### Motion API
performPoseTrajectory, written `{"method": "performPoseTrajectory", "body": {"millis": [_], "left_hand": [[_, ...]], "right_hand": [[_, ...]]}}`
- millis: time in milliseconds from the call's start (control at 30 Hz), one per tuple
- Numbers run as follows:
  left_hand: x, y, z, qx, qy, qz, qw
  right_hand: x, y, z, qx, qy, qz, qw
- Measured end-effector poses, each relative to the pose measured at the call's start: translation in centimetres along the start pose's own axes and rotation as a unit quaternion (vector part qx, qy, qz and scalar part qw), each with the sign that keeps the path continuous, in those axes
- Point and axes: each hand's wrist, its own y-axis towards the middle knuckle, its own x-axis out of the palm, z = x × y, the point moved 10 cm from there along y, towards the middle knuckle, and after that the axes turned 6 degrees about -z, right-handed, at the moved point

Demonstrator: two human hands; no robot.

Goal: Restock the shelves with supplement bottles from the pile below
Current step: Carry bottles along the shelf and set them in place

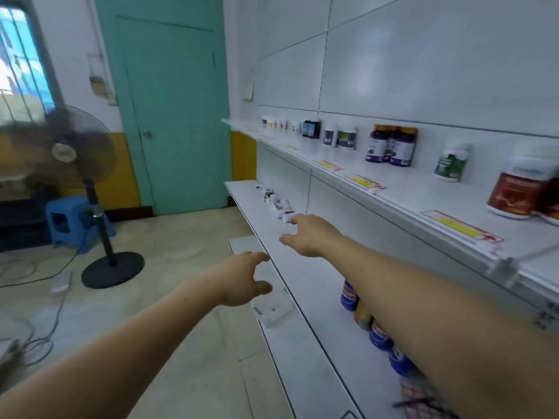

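Note:
Both my arms stretch forward over the white lower shelf point(302, 297). My right hand point(308, 234) reaches with fingers spread toward a small pile of white bottles point(279, 204) lying at the shelf's far end, its fingertips just short of the nearest one. My left hand point(242, 279) hovers open over the shelf's front edge and holds nothing. Under my right forearm a row of blue and orange bottles point(363, 316) lies on the lower shelf. The upper shelf point(378, 192) carries upright supplement bottles, among them purple ones point(390, 146), a green one point(450, 161) and a red one point(517, 189).
A teal door point(172, 101) stands ahead. A pedestal fan point(78, 155) and a blue stool point(69, 219) stand on the floor at left, with cables point(39, 337) trailing across the tiles. Yellow price tags point(453, 226) line the upper shelf's edge. A checked cloth point(423, 394) lies at bottom right.

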Motion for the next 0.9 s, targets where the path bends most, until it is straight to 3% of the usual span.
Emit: {"method": "performPoseTrajectory", "body": {"millis": [200,633,900], "left_hand": [[-3.6,12.7,-8.0,0.031,0.015,-0.043,0.998],[-2.0,42.3,-19.5,0.096,0.028,-0.133,0.986],[-3.9,56.5,-27.2,0.120,0.021,-0.178,0.976]], "right_hand": [[2.2,13.6,-1.2,0.055,0.024,-0.021,0.998],[9.6,40.4,8.0,0.189,0.097,-0.044,0.976],[10.5,54.1,9.0,0.243,0.112,-0.055,0.962]]}}
